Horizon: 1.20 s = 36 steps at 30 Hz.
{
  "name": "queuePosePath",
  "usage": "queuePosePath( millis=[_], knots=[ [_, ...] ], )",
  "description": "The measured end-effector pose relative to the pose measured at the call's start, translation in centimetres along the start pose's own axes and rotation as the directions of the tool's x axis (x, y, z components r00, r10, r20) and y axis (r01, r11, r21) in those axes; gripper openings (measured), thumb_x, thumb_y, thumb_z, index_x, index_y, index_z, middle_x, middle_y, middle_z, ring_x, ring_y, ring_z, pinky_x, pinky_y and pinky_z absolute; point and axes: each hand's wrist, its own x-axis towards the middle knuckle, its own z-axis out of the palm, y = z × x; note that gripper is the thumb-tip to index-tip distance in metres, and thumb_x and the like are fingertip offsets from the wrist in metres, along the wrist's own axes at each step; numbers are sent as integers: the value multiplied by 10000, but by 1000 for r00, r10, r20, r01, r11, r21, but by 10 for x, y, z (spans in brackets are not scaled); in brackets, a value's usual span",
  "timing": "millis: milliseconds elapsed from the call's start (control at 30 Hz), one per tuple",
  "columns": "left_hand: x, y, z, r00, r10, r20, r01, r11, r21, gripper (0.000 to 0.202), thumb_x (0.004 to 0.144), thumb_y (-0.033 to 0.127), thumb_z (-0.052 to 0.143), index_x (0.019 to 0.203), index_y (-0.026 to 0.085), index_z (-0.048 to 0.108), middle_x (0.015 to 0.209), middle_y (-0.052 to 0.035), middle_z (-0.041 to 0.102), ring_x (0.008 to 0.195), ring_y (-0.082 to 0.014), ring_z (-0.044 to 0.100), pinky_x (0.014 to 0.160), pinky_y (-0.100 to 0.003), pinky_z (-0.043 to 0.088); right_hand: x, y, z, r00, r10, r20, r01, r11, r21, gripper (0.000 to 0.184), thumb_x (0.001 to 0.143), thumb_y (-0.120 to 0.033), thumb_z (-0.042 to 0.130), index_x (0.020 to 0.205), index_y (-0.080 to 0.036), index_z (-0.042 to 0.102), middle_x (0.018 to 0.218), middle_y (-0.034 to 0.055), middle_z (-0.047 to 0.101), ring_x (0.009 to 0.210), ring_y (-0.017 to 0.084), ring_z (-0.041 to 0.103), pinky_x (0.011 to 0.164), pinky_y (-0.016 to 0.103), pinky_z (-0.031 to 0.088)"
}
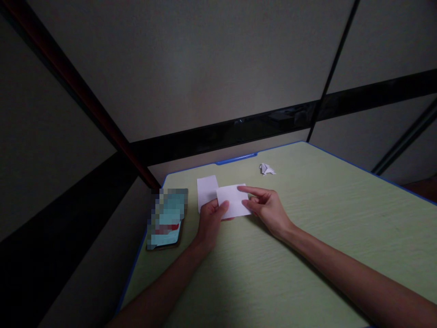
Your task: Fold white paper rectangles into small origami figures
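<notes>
A small white sheet of paper (232, 199) is held up between my two hands, above the table. My left hand (210, 223) grips its lower left part, thumb on the front and fingers behind. At the right edge, my right hand (269, 207) pinches the paper with the thumb, its index finger stretched along the upper right corner. Partly covered by the held sheet and my left hand, a second white paper (206, 189) lies flat on the table. Farther back rests a small folded white paper figure (266, 169).
A phone (169, 218) with a lit, partly blurred screen lies at the left edge of the light green table (327, 218). The table has a blue rim and a blue strip (237, 159) at its far edge. Wall panels (218, 68) stand close behind and on the left.
</notes>
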Motion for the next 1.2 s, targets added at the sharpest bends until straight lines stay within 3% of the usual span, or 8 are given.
queuePosePath(
  millis=[267, 433, 567, 733, 967, 1100, 1200],
  knots=[
    [-2, 2, 1, 1000, -2, 5, 2, 1000, -11, 338, 657, 369, 563, 857, 104, 628, 670, -28, 629, 571, -121, 537, 529, -220, 413, 4, 1, -1, 998, -19, -52, 20, 999, 30, 304, 558, -197, 632, 855, -131, 655, 415, -94, 322, 399, 30, 232, 415, 214, 158],
    [-1, 4, 2, 1000, -14, -3, 14, 1000, 22, 298, 640, 345, 576, 788, 95, 642, 587, -11, 601, 520, -102, 494, 493, -205, 394, 5, 1, -1, 998, 34, -55, -26, 989, 146, 193, 523, -207, 661, 708, -154, 675, 582, -11, 575, 489, 65, 426, 486, 228, 307],
    [-1, 5, 3, 1000, -20, 8, 20, 999, 38, 277, 644, 339, 568, 759, 98, 641, 542, 0, 571, 488, -90, 464, 461, -191, 366, 5, 2, -3, 997, 26, -73, -16, 991, 134, 159, 521, -217, 664, 664, -148, 674, 497, -23, 538, 453, 60, 391, 466, 226, 287],
    [-3, 7, 4, 999, -45, 14, 44, 999, 27, 261, 629, 335, 575, 727, 100, 632, 500, 14, 536, 456, -82, 434, 450, -192, 348, 5, 2, -2, 995, 5, -104, 7, 994, 114, 234, 524, -209, 657, 742, -123, 669, 417, -67, 407, 413, 41, 288, 428, 216, 212],
    [-5, 12, 6, 998, -54, 20, 53, 998, 28, 237, 602, 333, 591, 601, 96, 598, 502, 6, 535, 477, -94, 446, 458, -198, 341, 4, -2, -4, 998, -17, -57, 20, 998, 63, 439, 566, -187, 621, 1001, -136, 593, 434, -88, 330, 426, 41, 249, 417, 208, 176],
    [-5, 12, 6, 998, -58, 16, 58, 998, 10, 234, 613, 316, 586, 682, 94, 622, 533, 1, 554, 487, -93, 452, 460, -194, 342, 5, -6, -5, 999, -6, -31, 8, 997, 72, 512, 560, -171, 629, 1064, -142, 542, 424, -95, 360, 420, 46, 257, 419, 209, 205],
    [-4, 10, 5, 999, -51, 6, 51, 999, 11, 271, 619, 334, 579, 738, 98, 633, 544, -3, 569, 482, -96, 457, 461, -199, 344, 7, -6, -4, 999, 12, -47, -7, 993, 117, 506, 533, -180, 662, 1025, -157, 548, 509, -64, 489, 424, 42, 298, 443, 216, 271]
  ],
)
